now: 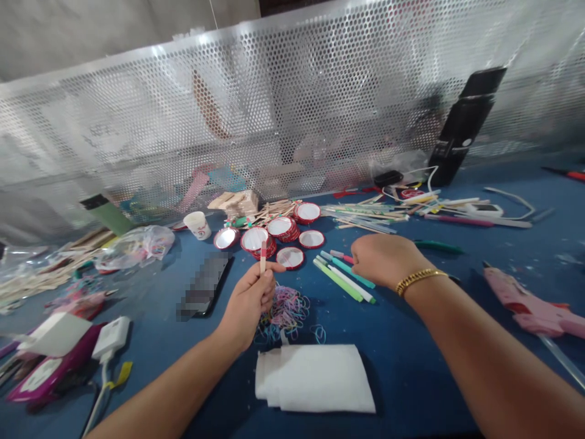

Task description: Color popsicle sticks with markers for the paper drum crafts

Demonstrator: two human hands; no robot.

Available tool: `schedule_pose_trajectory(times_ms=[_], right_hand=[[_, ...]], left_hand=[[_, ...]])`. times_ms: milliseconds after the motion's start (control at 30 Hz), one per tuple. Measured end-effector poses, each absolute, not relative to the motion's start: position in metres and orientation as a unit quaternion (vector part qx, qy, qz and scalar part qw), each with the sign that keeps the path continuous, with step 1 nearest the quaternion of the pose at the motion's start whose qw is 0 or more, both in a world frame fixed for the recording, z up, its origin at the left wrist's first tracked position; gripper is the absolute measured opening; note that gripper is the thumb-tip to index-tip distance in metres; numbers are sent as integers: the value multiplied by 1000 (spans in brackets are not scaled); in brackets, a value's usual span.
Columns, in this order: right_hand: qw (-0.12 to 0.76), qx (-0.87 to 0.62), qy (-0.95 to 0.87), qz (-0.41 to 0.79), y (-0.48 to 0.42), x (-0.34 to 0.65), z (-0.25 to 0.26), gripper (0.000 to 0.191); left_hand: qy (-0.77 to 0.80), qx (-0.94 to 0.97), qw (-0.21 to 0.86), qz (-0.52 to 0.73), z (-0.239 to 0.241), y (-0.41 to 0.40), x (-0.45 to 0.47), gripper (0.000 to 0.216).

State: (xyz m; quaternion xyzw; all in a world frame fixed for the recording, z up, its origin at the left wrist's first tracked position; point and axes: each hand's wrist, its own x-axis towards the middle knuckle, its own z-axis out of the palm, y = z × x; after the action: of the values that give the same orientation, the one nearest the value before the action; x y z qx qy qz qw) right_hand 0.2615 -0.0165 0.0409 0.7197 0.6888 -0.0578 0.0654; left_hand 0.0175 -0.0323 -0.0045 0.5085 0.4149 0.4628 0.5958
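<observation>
My left hand (250,299) is closed around a flat wooden craft stick (263,256), held upright with a pink band near its top. My right hand (382,259), a gold bracelet at its wrist, is low over the table with its fingers pinched at the end of a pink marker (343,256). The fingertips are partly hidden. Beside that hand lie a teal marker (350,270), a white marker (351,284) and a light green marker (338,280). A heap of thin coloured rubber bands (289,310) is behind and beside my left hand.
Red-rimmed round discs (281,227) stand stacked beyond my hands, with wooden sticks behind. A folded white cloth (320,378) lies in front. A phone (206,285) and paper cup (197,225) are left; a pink glue gun (525,302) is right. A perforated metal panel (292,103) bounds the back.
</observation>
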Motion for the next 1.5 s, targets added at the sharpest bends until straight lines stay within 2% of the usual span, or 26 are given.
schedule_pose_trajectory(times_ms=[367, 533, 633, 700, 800, 833, 900, 1000, 1133, 1267, 1367, 1500], right_hand=[[82, 716, 691, -52, -13, 250, 28, 32], [90, 725, 681, -43, -23, 258, 39, 29], [64, 737, 672, -39, -29, 272, 49, 19], [-7, 711, 702, -35, -30, 279, 52, 15], [-193, 621, 757, -60, -26, 277, 50, 15], [-260, 585, 764, -81, -25, 273, 48, 20], [-366, 503, 773, -127, -23, 260, 43, 44], [-413, 435, 774, -203, -25, 238, 37, 62], [-459, 409, 741, -270, -33, 221, 38, 29], [-580, 322, 660, -351, -38, 223, 42, 27], [-665, 306, 614, -294, -39, 229, 46, 22], [-716, 353, 560, -222, -39, 225, 44, 16]], left_hand=[[421, 509, 597, 455, -3, -35, 19, 25], [416, 506, 602, 457, -1, -35, 19, 24], [416, 491, 608, 465, 2, -37, 20, 23], [412, 476, 616, 473, 5, -38, 21, 22], [396, 449, 640, 482, 8, -40, 22, 20], [390, 439, 648, 485, 8, -40, 22, 20], [386, 426, 658, 486, 7, -39, 21, 21], [407, 436, 644, 479, 4, -38, 20, 24], [416, 474, 606, 485, 5, -39, 20, 29], [394, 500, 583, 505, 7, -40, 20, 30], [404, 513, 580, 487, 4, -41, 20, 33], [413, 548, 565, 458, 2, -43, 22, 36]])
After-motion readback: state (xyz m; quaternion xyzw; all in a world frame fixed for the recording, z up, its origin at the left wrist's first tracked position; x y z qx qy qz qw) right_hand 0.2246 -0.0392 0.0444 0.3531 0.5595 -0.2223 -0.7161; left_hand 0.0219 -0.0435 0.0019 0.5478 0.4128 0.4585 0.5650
